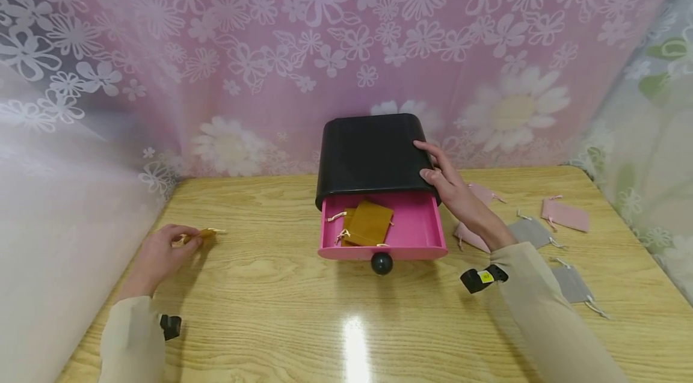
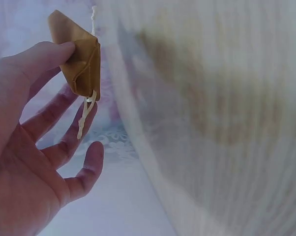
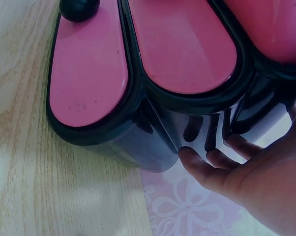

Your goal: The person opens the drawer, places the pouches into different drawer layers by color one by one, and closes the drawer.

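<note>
My left hand (image 1: 162,257), at the left of the table, pinches a mustard-yellow drawstring pouch (image 2: 81,56) between thumb and fingers. Its pale cords dangle in the left wrist view, where the other fingers are spread apart. A black drawer unit (image 1: 376,154) stands near the back centre, its pink top drawer (image 1: 419,223) pulled out. Inside that drawer, at the left, lie overlapping mustard-yellow pouches (image 1: 372,223). My right hand (image 1: 460,193) rests on the unit's right edge and side. In the right wrist view its fingertips (image 3: 190,155) touch the glossy black side.
Right of the unit lie pink pouches (image 1: 565,214) and grey pouches (image 1: 574,284), some partly hidden by the right arm. A black round knob (image 1: 381,263) juts from the drawer front. Flowered curtains (image 1: 303,70) border the wooden table (image 1: 271,311) at the back and sides.
</note>
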Tool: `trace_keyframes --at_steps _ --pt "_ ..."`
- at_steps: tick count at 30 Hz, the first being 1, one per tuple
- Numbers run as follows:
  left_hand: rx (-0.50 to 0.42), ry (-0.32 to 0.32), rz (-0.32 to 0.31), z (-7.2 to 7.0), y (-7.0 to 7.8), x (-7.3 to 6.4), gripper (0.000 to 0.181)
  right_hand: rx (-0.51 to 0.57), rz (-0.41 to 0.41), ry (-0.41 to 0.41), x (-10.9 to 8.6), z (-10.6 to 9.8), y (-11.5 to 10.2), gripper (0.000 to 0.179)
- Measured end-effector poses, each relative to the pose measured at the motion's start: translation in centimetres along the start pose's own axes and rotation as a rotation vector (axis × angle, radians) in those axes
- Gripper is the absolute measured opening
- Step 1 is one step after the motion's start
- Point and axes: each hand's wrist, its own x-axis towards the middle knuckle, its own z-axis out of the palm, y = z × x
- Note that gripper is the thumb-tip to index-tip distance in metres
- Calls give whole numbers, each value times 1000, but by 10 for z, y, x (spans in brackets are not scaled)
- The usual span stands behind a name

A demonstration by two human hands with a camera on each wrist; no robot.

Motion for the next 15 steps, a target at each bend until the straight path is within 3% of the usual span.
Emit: trace_keyframes --at_steps 15 --pt "-94 175 77 -17 47 10 26 17 -10 5 0 1 1 59"
